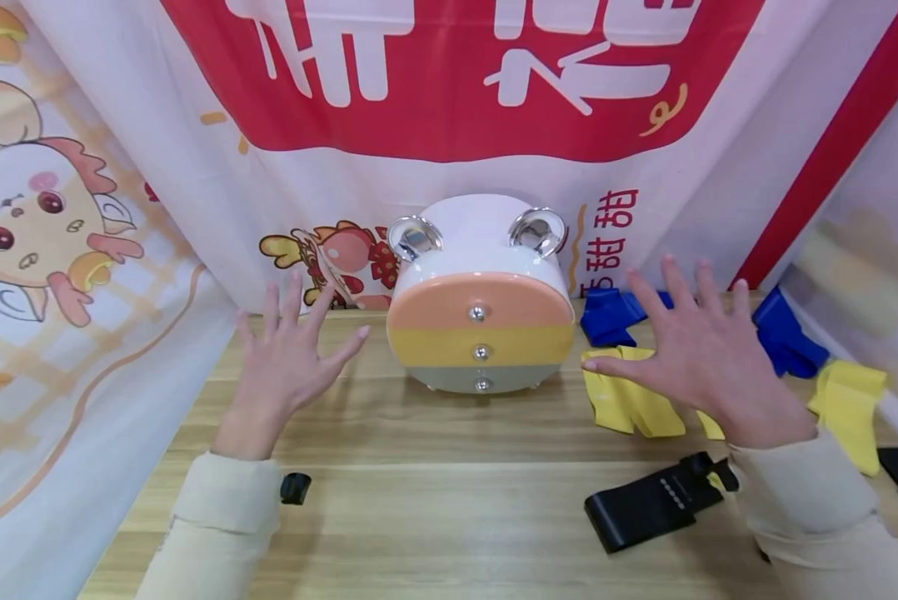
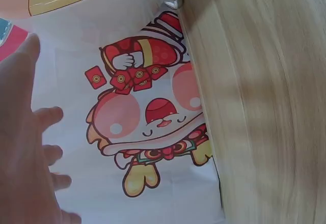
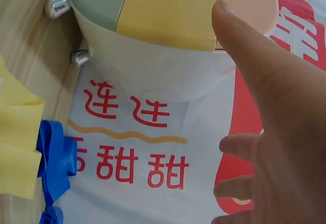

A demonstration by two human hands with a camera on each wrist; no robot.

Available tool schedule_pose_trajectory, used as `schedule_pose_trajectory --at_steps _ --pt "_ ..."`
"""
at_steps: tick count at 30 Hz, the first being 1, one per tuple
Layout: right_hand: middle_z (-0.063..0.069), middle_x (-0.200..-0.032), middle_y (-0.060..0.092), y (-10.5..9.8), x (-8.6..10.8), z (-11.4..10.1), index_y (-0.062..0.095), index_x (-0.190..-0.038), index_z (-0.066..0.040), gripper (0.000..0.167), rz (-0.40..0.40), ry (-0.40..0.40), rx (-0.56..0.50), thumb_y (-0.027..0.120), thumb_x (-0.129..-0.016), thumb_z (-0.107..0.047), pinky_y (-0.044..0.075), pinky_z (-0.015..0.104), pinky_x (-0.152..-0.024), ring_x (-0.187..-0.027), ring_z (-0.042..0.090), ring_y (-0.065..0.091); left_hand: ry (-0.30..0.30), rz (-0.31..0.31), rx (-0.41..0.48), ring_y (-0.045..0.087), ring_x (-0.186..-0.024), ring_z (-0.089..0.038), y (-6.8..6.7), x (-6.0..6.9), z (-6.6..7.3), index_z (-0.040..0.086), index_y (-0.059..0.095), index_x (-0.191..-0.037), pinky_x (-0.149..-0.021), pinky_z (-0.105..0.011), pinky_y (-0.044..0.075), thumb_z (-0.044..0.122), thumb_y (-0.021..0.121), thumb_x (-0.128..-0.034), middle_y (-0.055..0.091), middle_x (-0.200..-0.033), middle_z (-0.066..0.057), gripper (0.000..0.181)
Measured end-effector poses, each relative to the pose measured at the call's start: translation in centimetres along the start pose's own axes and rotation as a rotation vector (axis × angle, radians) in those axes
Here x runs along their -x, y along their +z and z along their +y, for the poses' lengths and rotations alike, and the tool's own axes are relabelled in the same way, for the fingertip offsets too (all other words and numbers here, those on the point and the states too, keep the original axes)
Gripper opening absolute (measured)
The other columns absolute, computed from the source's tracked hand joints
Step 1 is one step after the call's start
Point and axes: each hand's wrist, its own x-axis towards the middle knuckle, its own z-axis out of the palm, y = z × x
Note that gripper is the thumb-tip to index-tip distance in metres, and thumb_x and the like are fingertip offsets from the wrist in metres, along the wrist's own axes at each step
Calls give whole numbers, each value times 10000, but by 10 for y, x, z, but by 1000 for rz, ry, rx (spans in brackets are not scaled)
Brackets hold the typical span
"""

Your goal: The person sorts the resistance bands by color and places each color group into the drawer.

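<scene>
A small rounded white drawer box (image 1: 479,258) stands at the back of the wooden table. Its front has a pink drawer (image 1: 434,304), a yellow drawer (image 1: 434,346) and a grey-green drawer (image 1: 437,377), each with a silver knob, and two silver ears sit on top. My left hand (image 1: 284,358) hovers left of the box, fingers spread, holding nothing. On the other side my right hand (image 1: 707,358) is also spread and holds nothing, above yellow and blue ribbons. In the right wrist view the thumb (image 3: 244,40) overlaps the box front; contact cannot be told.
Yellow ribbon (image 1: 644,404) and blue ribbon (image 1: 612,317) lie right of the box, with more blue ribbon (image 1: 786,337) and yellow ribbon (image 1: 850,412) farther right. A black holder-like object (image 1: 644,508) lies near my right sleeve. Printed cloth (image 1: 449,179) hangs behind the wooden table (image 1: 434,517).
</scene>
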Motion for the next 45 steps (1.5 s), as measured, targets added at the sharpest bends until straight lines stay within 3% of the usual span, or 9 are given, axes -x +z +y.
schedule_pose_trajectory --at_steps 4,9,15,18,21,26,32,39,45 --pt "290 -1714 274 -2 2 -8 280 -1712 -229 1169 90 -39 -37 585 -825 -925 270 844 -1182 -1545 556 275 45 46 209 19 -1685 -455 -3 -6 7 302 142 -1745 -1285 -794 64 757 390 -1051 -42 -1838 -61 866" --pt "217 -1458 558 1 10 -22 537 -1537 -140 814 249 -67 -182 733 -938 -655 589 679 -948 -1285 436 580 70 86 544 261 -1658 -341 -7 -19 22 280 333 -1702 -1305 -696 250 658 458 -1086 292 -1791 -9 733" --pt "88 -1083 727 14 18 -47 715 -1157 -94 346 453 -187 -392 875 -924 -295 648 463 -759 -931 250 700 42 30 1004 454 -1547 -202 -6 -33 43 340 491 -1612 -1311 -542 348 549 523 -1108 486 -1680 50 547" --pt "38 -1021 756 19 16 -62 735 -1103 -105 296 507 -279 -487 913 -879 -177 639 382 -727 -882 179 709 78 32 1209 432 -1570 -144 -3 -43 56 336 491 -1613 -1341 -467 309 441 571 -1115 471 -1695 69 515" --pt "39 -1018 769 22 13 -78 746 -1109 -87 299 503 -347 -570 916 -865 -116 649 365 -709 -884 169 722 119 48 1344 435 -1572 -124 -3 -52 70 304 492 -1619 -1339 -422 319 328 605 -1113 484 -1690 54 519" --pt "62 -1022 780 25 3 -104 753 -1088 -59 264 479 -387 -723 904 -873 -86 669 364 -701 -869 166 755 130 66 1461 566 -1451 -144 -4 -57 80 225 547 -1583 -1301 -456 388 190 608 -1110 612 -1568 -25 479" --pt "43 -1025 785 36 -7 -124 759 -1068 -59 238 527 -337 -875 901 -883 -109 663 294 -701 -819 137 762 58 48 1523 632 -1301 -141 8 -55 73 147 541 -1574 -1226 -339 453 152 601 -1109 689 -1366 -5 468" --pt "34 -1009 813 41 -15 -139 762 -1122 -76 259 610 -335 -881 886 -909 -157 660 302 -669 -822 128 777 122 13 1564 471 -1549 -161 28 -43 67 98 460 -1626 -1338 -352 299 198 470 -1158 542 -1646 -77 479" --pt "32 -961 820 43 -20 -147 781 -1097 -82 223 658 -313 -858 875 -925 -188 658 306 -652 -803 127 778 146 19 1534 416 -1585 -114 35 -35 67 145 465 -1635 -1358 -321 246 266 442 -1168 514 -1674 -24 483"
